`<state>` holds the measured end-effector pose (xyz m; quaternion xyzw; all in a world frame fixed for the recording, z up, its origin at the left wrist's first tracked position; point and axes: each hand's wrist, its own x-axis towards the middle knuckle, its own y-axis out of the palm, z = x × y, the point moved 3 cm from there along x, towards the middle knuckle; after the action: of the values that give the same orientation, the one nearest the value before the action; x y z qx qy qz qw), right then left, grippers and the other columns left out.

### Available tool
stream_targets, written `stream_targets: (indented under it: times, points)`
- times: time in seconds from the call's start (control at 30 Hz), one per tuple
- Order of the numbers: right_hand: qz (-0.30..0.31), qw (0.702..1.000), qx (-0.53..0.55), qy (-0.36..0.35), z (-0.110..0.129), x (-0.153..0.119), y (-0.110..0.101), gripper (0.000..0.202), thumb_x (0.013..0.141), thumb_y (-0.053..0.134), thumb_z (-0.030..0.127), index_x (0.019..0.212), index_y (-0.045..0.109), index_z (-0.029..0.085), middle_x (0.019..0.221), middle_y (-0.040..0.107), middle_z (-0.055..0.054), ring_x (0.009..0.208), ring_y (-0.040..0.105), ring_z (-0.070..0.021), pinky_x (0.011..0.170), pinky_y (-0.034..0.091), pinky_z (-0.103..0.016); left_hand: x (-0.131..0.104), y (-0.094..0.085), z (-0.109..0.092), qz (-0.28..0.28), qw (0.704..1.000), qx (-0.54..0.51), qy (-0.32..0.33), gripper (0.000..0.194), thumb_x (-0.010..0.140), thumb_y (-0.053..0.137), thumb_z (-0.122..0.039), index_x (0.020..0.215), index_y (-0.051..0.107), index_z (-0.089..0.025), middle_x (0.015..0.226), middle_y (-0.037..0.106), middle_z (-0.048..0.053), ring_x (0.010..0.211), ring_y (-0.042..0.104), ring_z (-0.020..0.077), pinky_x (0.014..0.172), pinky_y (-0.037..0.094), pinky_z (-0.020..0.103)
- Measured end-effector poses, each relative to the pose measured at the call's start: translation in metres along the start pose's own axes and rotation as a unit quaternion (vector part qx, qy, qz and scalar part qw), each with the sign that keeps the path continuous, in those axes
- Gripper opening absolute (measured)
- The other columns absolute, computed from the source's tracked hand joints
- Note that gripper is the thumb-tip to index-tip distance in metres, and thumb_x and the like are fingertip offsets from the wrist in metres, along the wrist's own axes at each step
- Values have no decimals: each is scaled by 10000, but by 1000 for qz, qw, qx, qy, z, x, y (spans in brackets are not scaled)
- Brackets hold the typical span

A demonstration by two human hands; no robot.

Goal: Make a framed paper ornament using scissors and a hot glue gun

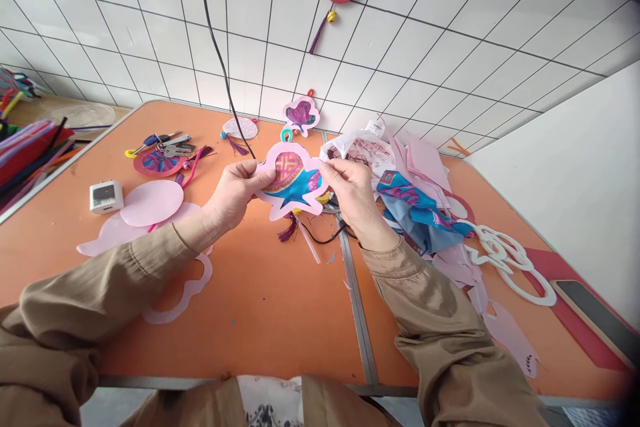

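Between my two hands is a pink, scallop-edged paper ornament (295,180) with a blue, orange and purple patterned fabric centre. My left hand (237,193) pinches its left edge, and my right hand (353,193) pinches the right edge. A teal loop (287,136) shows at its top. Below it a dark red tassel (288,229) and a clear thin stick (310,243) lie on the orange table (280,320). Behind, against the wall, rests a similar pink ornament (301,113) with a purple centre and a red loop.
On the left are a white device (106,197), a pink paper oval (151,203), keys (173,147) and a pink paper outline (185,297). To the right lie blue patterned fabric (425,213), white cut-out rings (527,287) and a phone (595,320). A black cable (215,40) hangs down.
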<state>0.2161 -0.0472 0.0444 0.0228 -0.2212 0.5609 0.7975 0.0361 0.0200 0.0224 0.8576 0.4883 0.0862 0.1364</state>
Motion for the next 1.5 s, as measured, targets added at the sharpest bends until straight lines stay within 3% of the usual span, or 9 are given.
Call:
stream_targets:
  times: [0.37,0.63,0.93,1.5]
  points:
    - [9,1000,-3,-19,-1,-3,1,476,874,626,450,543,393,200,549,304,47,533,316,-101,526,246,-279,0,-2,-2,-9,1000,-7,25,415,603,852,-514,609,663,-144,575,580,1,538,512,105,507,399,236]
    - [13,1000,-22,-18,0,-8,4,483,882,612,459,564,358,198,594,256,43,578,251,-106,542,195,-287,-4,-3,-5,-7,994,75,83,394,736,754,-538,685,697,-151,634,646,32,572,559,139,523,402,255]
    - [17,999,-26,-28,-2,-8,5,450,901,592,424,584,370,193,589,268,48,574,250,-95,536,197,-278,-8,0,-8,4,981,147,124,451,823,645,-579,686,637,-150,653,612,35,572,530,128,483,351,248]
    - [35,999,-13,-31,-1,-7,5,422,895,582,398,582,387,191,599,278,45,575,270,-92,538,210,-274,1,-4,-6,-4,991,92,95,537,711,736,-609,559,504,-149,528,411,-28,486,346,70,457,250,222]
